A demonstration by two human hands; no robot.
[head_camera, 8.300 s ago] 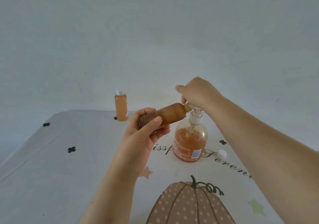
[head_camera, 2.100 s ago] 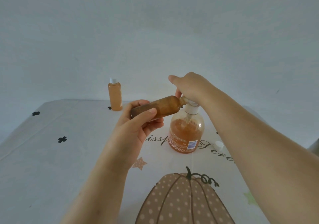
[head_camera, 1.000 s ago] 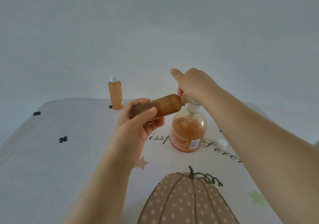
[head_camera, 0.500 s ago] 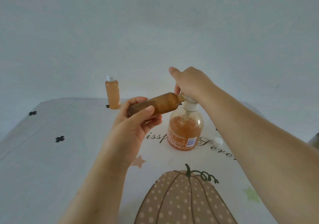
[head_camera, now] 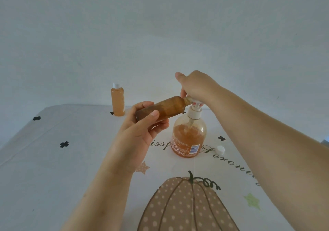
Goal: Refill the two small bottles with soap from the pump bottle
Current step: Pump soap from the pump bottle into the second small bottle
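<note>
My left hand grips a small bottle of orange-brown soap, tilted almost flat, its open neck up against the spout of the pump bottle. The pump bottle stands upright on the table, about half full of orange soap, with a white pump head. My right hand lies over the pump head, fingers curled round it. A second small bottle, capped white and full of orange soap, stands upright at the back left. A loose white cap lies on the cloth to the right of the pump bottle.
The table carries a white cloth printed with black clovers, script lettering, stars and a big dotted pumpkin at the front. A plain pale wall rises right behind the table's far edge.
Both hands keep their hold, small bottle at the spout throughout. The pump head has come up a little under my right hand. Only the view shifts slightly.
</note>
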